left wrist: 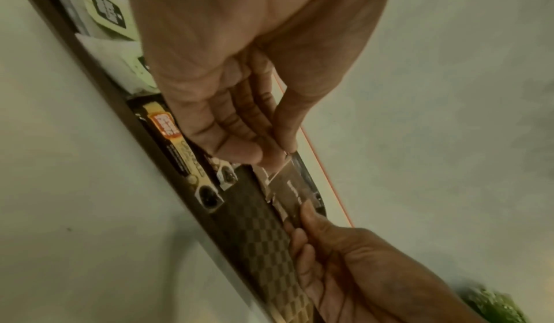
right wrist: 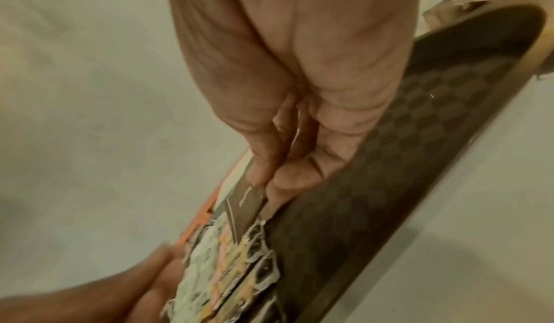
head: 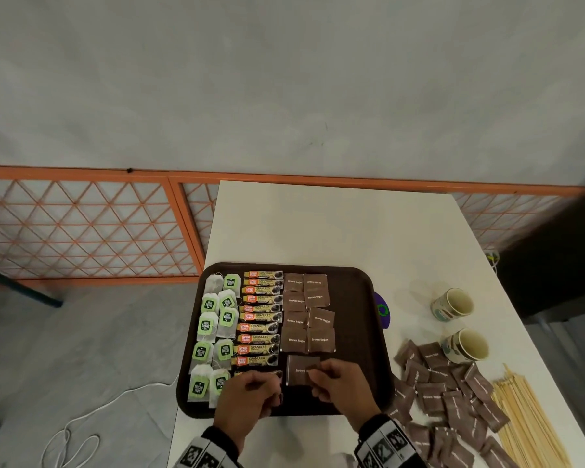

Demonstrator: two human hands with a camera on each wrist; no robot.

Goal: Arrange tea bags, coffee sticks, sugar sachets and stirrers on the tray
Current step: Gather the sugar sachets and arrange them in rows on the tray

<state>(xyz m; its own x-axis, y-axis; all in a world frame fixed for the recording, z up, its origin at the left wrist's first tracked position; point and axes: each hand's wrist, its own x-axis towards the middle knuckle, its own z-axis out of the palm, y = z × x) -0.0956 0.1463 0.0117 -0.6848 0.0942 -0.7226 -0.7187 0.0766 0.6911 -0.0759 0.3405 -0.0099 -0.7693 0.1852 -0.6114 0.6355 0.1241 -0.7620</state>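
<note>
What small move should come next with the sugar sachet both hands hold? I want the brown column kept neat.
Probably lower the sugar sachet flat onto the tray, just below the pair above. The right hand and left hand pinch its edges over that gap.

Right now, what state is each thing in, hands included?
Tray: on the table, right part bare.
Tea bags: two columns at the tray's left.
Coffee sticks: stacked column beside them.
Held sugar sachet: pinched by both hands over the tray.
Left hand: pinching its left edge.
Right hand: pinching its right edge.
Loose sachets: heaped off-tray.
Stirrers: off-tray.
Cups: tipped over, empty.
</note>
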